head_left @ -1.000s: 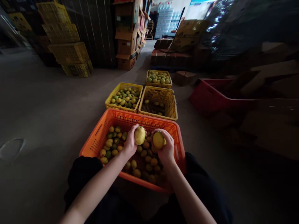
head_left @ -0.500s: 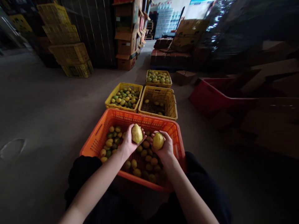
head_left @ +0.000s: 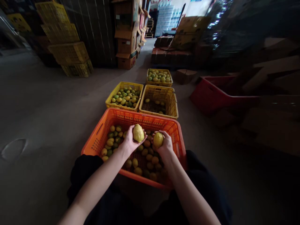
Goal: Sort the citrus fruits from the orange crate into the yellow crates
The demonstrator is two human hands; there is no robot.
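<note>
Between your two dark-clothed knees [head_left: 86, 167], the near edge of a large orange perforated plastic crate [head_left: 90, 145] faces you, and green, yellow and brownish rounded fruits [head_left: 153, 160] lie loose across its bottom. Above them, your left hand [head_left: 129, 142] is over the crate's middle, its grip cupped around a pale yellow, knobbly oval fruit [head_left: 138, 133], with fingertips showing at the fruit's right side. Your right hand [head_left: 166, 145], nearer the crate's right edge, has its grip curled round a rounder yellow-green fruit [head_left: 158, 139]; the two held fruits are apart. Just beyond the crate's far edge, two yellow plastic crates stand side by side on the grey floor [head_left: 58, 109]: the left yellow crate [head_left: 126, 85] is well filled with green and yellow fruit, while the right yellow crate [head_left: 161, 92] has only a few low down. A red plastic bin [head_left: 208, 100] stands off to the right. Behind the right yellow crate is a smaller-looking yellow crate [head_left: 159, 84], full of fruit, and farther back rises a stack of brown cardboard boxes [head_left: 125, 47].
</note>
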